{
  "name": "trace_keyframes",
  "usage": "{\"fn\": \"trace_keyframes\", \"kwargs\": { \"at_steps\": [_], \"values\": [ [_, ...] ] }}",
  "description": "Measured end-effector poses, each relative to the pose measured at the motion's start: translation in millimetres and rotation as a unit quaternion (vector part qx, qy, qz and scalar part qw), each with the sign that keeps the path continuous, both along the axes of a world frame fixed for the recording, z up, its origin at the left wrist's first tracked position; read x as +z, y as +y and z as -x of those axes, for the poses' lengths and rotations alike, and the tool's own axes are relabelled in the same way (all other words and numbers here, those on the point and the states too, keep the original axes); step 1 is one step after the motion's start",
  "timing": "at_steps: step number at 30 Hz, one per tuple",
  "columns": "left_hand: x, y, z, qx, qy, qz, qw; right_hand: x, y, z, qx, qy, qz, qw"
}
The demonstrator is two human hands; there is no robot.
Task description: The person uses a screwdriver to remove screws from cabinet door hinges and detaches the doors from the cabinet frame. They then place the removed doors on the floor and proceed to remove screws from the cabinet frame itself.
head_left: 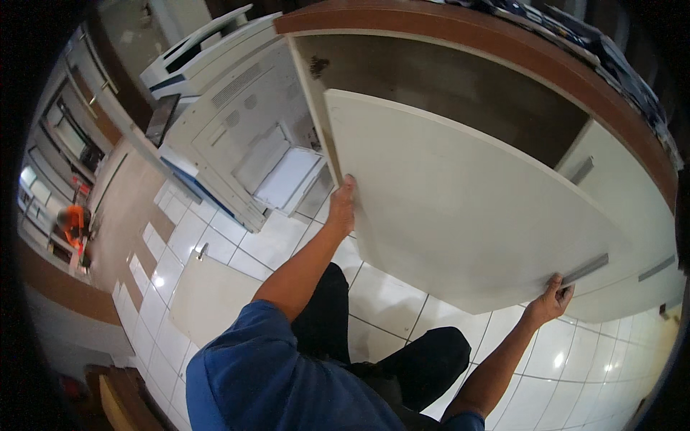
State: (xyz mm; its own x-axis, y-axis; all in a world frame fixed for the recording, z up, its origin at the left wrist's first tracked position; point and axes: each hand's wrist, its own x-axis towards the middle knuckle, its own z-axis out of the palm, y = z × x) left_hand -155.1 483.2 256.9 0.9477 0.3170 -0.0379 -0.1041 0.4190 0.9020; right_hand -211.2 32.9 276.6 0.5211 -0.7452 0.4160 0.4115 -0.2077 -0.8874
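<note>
A large off-white cabinet door stands tilted across the front of an open cabinet. My left hand grips its left edge, with the fingers partly hidden behind the panel. At the lower right edge, just beside a grey bar handle, my right hand is closed on the door, thumb on the front. The cabinet has a brown top edge. Above the door its dark inside shows, while the lower part is hidden.
A white copier with its side tray folded down stands left of the cabinet. Another off-white panel with a metal hinge lies on the white tiled floor. Papers sit on the cabinet top. Far left, a person in orange crouches.
</note>
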Motion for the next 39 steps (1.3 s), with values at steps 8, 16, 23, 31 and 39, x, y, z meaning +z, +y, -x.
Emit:
{"fn": "trace_keyframes", "kwargs": {
  "at_steps": [8, 16, 23, 31, 39],
  "values": [
    [-3, 34, -1, 0.022, -0.043, -0.018, 0.999, 8, 29, 8, -0.008, 0.099, 0.053, 0.994],
    [-35, 113, -39, 0.165, -0.074, -0.008, 0.983, 9, 92, -12, -0.001, 0.102, 0.082, 0.991],
    [-6, 90, -33, 0.125, -0.069, 0.086, 0.986, 27, 112, -28, -0.036, 0.024, 0.084, 0.996],
    [-28, 102, -55, 0.109, -0.075, 0.033, 0.991, -3, 93, -45, -0.059, 0.072, 0.074, 0.993],
    [-11, 100, -40, 0.086, -0.015, -0.013, 0.996, 11, 93, -36, -0.013, 0.093, 0.074, 0.993]
  ]
}}
